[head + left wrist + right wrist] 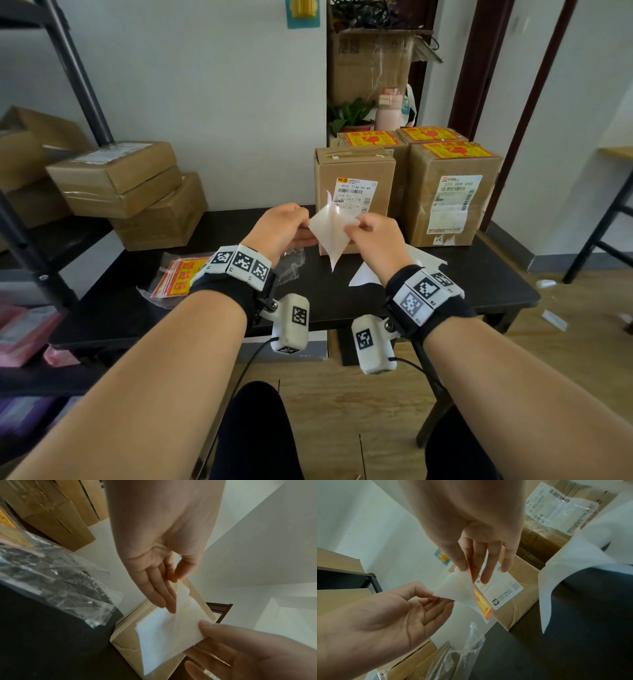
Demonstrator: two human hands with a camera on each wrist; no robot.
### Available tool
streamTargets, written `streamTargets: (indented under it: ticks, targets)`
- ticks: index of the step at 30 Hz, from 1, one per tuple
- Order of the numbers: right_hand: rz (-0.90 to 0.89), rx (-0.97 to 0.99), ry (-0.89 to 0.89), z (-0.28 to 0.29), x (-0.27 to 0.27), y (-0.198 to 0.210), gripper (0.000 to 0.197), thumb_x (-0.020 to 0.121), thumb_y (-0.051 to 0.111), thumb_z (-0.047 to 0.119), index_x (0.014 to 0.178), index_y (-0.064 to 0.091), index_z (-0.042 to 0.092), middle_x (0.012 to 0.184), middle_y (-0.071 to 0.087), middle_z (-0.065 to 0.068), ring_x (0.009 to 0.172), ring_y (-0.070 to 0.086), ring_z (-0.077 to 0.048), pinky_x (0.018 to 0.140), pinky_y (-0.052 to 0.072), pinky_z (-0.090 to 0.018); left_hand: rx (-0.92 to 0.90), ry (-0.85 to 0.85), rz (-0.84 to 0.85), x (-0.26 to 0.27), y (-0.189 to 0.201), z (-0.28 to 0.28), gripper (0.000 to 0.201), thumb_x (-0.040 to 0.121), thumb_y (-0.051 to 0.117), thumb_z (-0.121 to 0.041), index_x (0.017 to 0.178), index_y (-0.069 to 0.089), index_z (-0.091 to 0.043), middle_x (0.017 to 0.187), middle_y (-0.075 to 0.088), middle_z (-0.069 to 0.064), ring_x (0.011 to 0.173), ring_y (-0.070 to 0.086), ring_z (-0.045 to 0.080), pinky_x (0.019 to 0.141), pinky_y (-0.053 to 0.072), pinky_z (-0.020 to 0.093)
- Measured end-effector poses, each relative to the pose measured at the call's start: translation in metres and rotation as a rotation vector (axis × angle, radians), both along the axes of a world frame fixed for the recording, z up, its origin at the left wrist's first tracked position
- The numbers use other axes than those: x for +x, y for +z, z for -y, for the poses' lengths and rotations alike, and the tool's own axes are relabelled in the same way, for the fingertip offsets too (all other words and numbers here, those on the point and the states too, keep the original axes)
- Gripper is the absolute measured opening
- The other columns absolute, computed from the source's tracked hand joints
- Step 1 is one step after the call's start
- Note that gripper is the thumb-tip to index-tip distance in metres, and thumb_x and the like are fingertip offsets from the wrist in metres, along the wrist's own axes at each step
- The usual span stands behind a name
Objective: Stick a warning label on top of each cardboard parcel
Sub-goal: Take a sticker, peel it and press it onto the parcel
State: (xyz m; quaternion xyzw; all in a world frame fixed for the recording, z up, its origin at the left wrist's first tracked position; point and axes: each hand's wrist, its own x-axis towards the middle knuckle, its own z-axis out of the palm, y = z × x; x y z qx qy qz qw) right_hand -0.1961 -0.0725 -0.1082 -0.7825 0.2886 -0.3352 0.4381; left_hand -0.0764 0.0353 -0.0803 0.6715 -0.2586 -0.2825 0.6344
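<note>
Left hand: the left hand (282, 224) pinches one edge of the warning label (330, 236) between thumb and fingers, above the dark worktop (479, 274).
Right hand: the right hand (371, 233) pinches the opposite corner of the same label, thumb on top.
Label, head view: only a white, creased sheet shows, held in the air in front of the unlabelled parcel (354, 195).
Label, right wrist view: the warning label (465, 592) shows a yellow and red printed face along its lower edge, parted from the white layer; the head view hides this.
Label, left wrist view: the warning label (169, 627) appears plain white, with the left fingers (154, 592) lying straight along its upper edge.
Parcel behind: its top carries tape only, and a shipping slip is on its front.
Labelled parcels: three parcels (452, 192) to the right and behind carry yellow and red labels on top.
Label stack: a bagged stack of labels (178, 277) lies on the worktop to the left.
Loose backing: white backing sheets (428, 262) lie near the right wrist.
Far left: stacked boxes (120, 185) sit at the worktop's left end.
</note>
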Motion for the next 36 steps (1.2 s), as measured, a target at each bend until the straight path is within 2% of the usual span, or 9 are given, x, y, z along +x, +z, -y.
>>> streamTargets:
  ticks: [3, 6, 10, 12, 16, 23, 27, 32, 36]
  targets:
    - [0.039, 0.033, -0.089, 0.007, -0.001, 0.0, 0.013, 0.091, 0.052, 0.014, 0.088, 0.063, 0.008, 0.098, 0.064, -0.001, 0.095, 0.061, -0.019, 0.076, 0.056, -0.035, 0.019, 0.097, 0.023, 0.004, -0.001, -0.001, 0.006, 0.088, 0.046, -0.004, 0.089, 0.051, -0.008, 0.095, 0.071, 0.015, 0.083, 0.074, 0.025, 0.07, 0.061, 0.031]
    - [0.076, 0.026, -0.174, 0.01, -0.006, 0.003, 0.017, 0.091, 0.046, 0.01, 0.095, 0.063, 0.012, 0.088, 0.059, 0.002, 0.084, 0.055, -0.014, 0.06, 0.039, -0.02, 0.104, 0.168, 0.116, 0.011, -0.009, -0.002, 0.007, 0.092, 0.047, -0.01, 0.092, 0.053, -0.007, 0.096, 0.07, 0.017, 0.081, 0.073, 0.026, 0.073, 0.061, 0.033]
    - [0.164, 0.066, -0.286, 0.012, -0.008, 0.008, 0.025, 0.093, 0.041, 0.01, 0.11, 0.059, 0.014, 0.1, 0.058, -0.001, 0.09, 0.055, -0.016, 0.057, 0.036, -0.018, 0.33, 0.278, 0.373, 0.019, -0.024, -0.001, 0.021, 0.095, 0.049, -0.017, 0.099, 0.06, 0.001, 0.087, 0.068, 0.014, 0.082, 0.067, 0.029, 0.082, 0.057, 0.04]
    - [0.213, 0.086, -0.314, 0.011, -0.009, 0.01, 0.026, 0.096, 0.039, 0.011, 0.116, 0.055, 0.014, 0.107, 0.056, -0.001, 0.095, 0.054, -0.016, 0.057, 0.035, -0.016, 0.514, 0.26, 0.539, 0.019, -0.029, 0.0, 0.024, 0.095, 0.049, -0.022, 0.09, 0.06, -0.002, 0.081, 0.06, 0.009, 0.078, 0.058, 0.025, 0.074, 0.047, 0.035]
    - [0.277, 0.077, -0.353, 0.008, -0.012, 0.013, 0.026, 0.1, 0.036, 0.012, 0.123, 0.049, 0.012, 0.11, 0.052, -0.002, 0.095, 0.051, -0.013, 0.051, 0.035, -0.009, 0.719, 0.2, 0.646, 0.019, -0.039, 0.003, 0.033, 0.092, 0.051, -0.031, 0.1, 0.067, -0.004, 0.097, 0.066, 0.014, 0.092, 0.063, 0.031, 0.075, 0.046, 0.035]
    - [0.336, 0.073, -0.386, 0.014, -0.015, 0.013, 0.022, 0.101, 0.035, 0.013, 0.121, 0.046, 0.013, 0.108, 0.051, 0.0, 0.095, 0.052, -0.013, 0.058, 0.036, -0.014, 0.989, 0.239, 0.837, 0.011, -0.044, 0.006, 0.036, 0.093, 0.051, -0.036, 0.115, 0.059, -0.009, 0.116, 0.06, 0.012, 0.111, 0.053, 0.028, 0.088, 0.041, 0.037]
    - [0.3, 0.052, -0.345, 0.015, -0.014, 0.009, 0.022, 0.101, 0.037, 0.012, 0.12, 0.048, 0.012, 0.109, 0.053, -0.001, 0.091, 0.053, -0.012, 0.058, 0.036, -0.014, 0.959, 0.146, 0.847, 0.01, -0.043, 0.012, 0.03, 0.089, 0.055, -0.029, 0.106, 0.066, -0.007, 0.094, 0.061, 0.008, 0.091, 0.06, 0.026, 0.077, 0.047, 0.035]
    - [0.268, 0.038, -0.32, 0.013, -0.01, 0.006, 0.021, 0.098, 0.039, 0.012, 0.112, 0.054, 0.015, 0.103, 0.057, 0.0, 0.092, 0.054, -0.014, 0.065, 0.04, -0.019, 0.755, 0.112, 0.759, 0.005, -0.036, 0.016, 0.027, 0.089, 0.054, -0.026, 0.099, 0.072, -0.008, 0.094, 0.069, 0.009, 0.092, 0.066, 0.027, 0.083, 0.055, 0.039]
    - [0.257, 0.007, -0.292, 0.012, -0.009, 0.009, 0.021, 0.096, 0.041, 0.011, 0.108, 0.058, 0.015, 0.098, 0.057, 0.002, 0.085, 0.052, -0.01, 0.06, 0.038, -0.016, 0.543, 0.167, 0.795, 0.004, -0.029, 0.019, 0.02, 0.093, 0.054, -0.022, 0.098, 0.073, -0.021, 0.1, 0.071, 0.0, 0.095, 0.064, 0.019, 0.089, 0.054, 0.038]
